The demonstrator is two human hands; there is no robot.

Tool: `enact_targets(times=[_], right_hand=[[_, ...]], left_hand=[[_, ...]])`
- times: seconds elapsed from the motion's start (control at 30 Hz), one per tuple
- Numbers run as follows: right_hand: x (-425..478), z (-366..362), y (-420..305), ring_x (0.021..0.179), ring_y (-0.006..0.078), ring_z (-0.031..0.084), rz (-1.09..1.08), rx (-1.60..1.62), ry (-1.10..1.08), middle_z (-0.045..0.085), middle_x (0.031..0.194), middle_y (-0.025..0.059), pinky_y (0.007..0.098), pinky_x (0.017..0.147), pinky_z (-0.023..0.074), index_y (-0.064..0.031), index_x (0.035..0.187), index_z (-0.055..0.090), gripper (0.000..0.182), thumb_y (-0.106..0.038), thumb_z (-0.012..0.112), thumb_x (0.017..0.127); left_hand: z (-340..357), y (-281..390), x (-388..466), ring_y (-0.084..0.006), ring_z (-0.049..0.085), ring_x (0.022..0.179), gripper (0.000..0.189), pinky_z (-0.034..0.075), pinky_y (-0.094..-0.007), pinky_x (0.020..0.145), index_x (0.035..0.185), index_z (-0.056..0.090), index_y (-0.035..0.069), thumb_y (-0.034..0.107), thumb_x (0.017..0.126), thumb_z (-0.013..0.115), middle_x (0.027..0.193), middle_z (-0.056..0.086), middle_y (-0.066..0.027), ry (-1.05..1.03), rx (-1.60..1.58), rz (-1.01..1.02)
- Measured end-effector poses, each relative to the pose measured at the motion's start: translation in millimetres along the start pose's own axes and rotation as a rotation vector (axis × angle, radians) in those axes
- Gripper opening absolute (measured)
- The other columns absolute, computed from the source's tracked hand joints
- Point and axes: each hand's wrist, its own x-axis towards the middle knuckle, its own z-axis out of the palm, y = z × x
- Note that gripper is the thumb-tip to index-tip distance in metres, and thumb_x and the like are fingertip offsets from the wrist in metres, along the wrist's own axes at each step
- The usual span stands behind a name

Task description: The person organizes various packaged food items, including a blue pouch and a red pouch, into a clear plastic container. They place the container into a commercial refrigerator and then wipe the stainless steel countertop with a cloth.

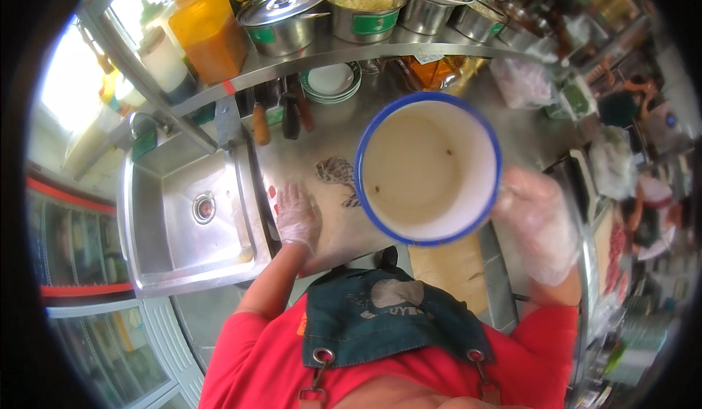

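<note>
A white enamel mug (417,162) with a blue rim is raised over the stainless steel counter, its mouth facing me. Two small dark marks show on its inner surface, and I see no contents. My right hand (532,211), in a clear plastic glove and blurred, grips the mug's right side; the handle itself is hidden. My left hand (296,214), also gloved, lies flat on the counter (340,233) beside the sink, fingers spread and holding nothing. Between that hand and the mug lies a crumpled checked cloth (335,172), partly covered by the mug.
A steel sink (186,189) adjoins on the left. Wooden-handled tools (261,125) and stacked plates (330,82) sit at the back. Overhead, a metal shelf (307,60) carries lidded pots (285,19) and an orange container (211,41). Plastic bags (524,82) lie farther right.
</note>
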Motion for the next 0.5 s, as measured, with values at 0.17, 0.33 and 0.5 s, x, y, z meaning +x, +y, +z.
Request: enact_targets(times=[0.17,0.33,0.5], right_hand=[[-26,20,-33,0.079,0.012,0.061,-0.128,-0.007,0.046,0.066,0.087,0.0049,0.0255,0.072,0.0485,0.0016,0.093,0.066,0.023,-0.02,0.069,0.086],[-37,18,-40,0.081,0.0136,0.061,-0.29,-0.009,-0.016,0.065,0.09,0.0068,0.0266,0.074,0.0485,0.002,0.093,0.066,0.023,-0.02,0.069,0.086],[-43,14,-43,0.083,0.0153,0.061,-0.397,-0.006,-0.068,0.064,0.092,0.0088,0.0276,0.075,0.0484,0.0025,0.092,0.065,0.023,-0.019,0.069,0.086]], left_hand=[[-36,17,10,-0.0342,0.031,0.138,0.049,0.021,-0.0419,0.116,0.136,0.044,-0.003,0.023,0.094,0.042,0.144,0.04,-0.02,-0.161,-0.096,-0.125],[-32,15,6,-0.0321,0.03,0.139,0.05,0.019,-0.0406,0.117,0.139,0.041,-0.002,0.025,0.096,0.038,0.146,0.038,-0.0182,-0.187,0.005,-0.102],[-25,14,5,-0.0307,0.029,0.14,0.051,0.018,-0.0403,0.117,0.141,0.039,-0.001,0.026,0.097,0.036,0.148,0.037,-0.017,-0.145,-0.006,-0.1]])
